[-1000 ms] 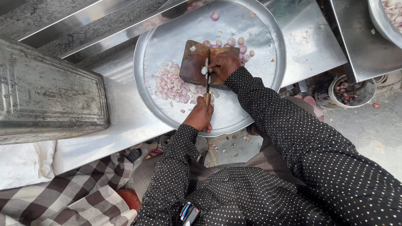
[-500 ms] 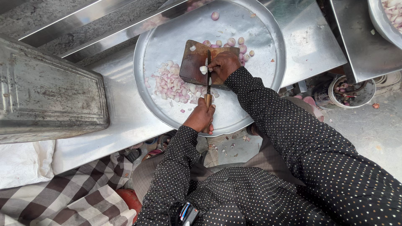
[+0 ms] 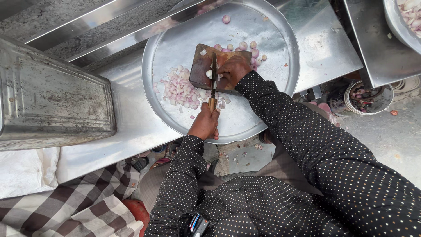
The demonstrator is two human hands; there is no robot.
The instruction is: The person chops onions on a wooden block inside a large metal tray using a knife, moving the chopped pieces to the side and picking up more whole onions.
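Observation:
A small brown wooden cutting board [image 3: 202, 72] lies inside a big round steel tray [image 3: 280, 83]. My left hand [image 3: 204, 123] is shut on the wooden handle of a knife [image 3: 213, 74], and the blade rests across the board. Pressed onto the board right of the blade, my right hand [image 3: 234, 70] holds a small peeled shallot piece against it. A pile of chopped pinkish shallot [image 3: 180, 90] sits in the tray left of the board. Several whole peeled shallots [image 3: 250, 48] lie beyond the board.
A dented metal box [image 3: 48, 101] stands at the left on the steel counter [image 3: 127, 127]. Another steel bowl of shallots [image 3: 405, 17] is at the top right. A small bowl of peels [image 3: 366, 96] sits on the ground. Checked cloth [image 3: 66, 206] lies at the lower left.
The knife has shifted slightly along the board with my left hand while my right hand stays on the shallot; little else differs.

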